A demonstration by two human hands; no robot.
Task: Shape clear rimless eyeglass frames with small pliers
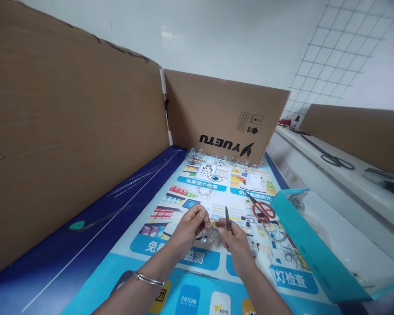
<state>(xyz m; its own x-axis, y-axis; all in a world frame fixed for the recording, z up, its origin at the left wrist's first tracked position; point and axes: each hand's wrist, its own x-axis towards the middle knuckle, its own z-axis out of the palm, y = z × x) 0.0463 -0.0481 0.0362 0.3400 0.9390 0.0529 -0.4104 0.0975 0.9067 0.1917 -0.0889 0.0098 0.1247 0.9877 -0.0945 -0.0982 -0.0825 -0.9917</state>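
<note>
My left hand (193, 224), with a metal bangle on its wrist, is closed in a pinch at the top of a small cluster of clear beads (211, 236). My right hand (235, 239) is wrapped round a small tool with a dark pointed tip (228, 215) and a bit of yellow on its handle; its exact kind is unclear. The right fingers also come up against the beads, between the two hands. Beyond them lies another small clear beaded piece (205, 192) on the printed sheet (223, 201).
Right of my hands lie red-handled scissors (263, 211), a clear ring-shaped roll (275, 231), loose thin wires (293, 254) and something white (263, 263). A teal-edged box (315, 249) stands farther right. Clear beaded pieces (223, 161) line the cardboard wall (216, 109). Dark scissors (335, 160) rest on a ledge.
</note>
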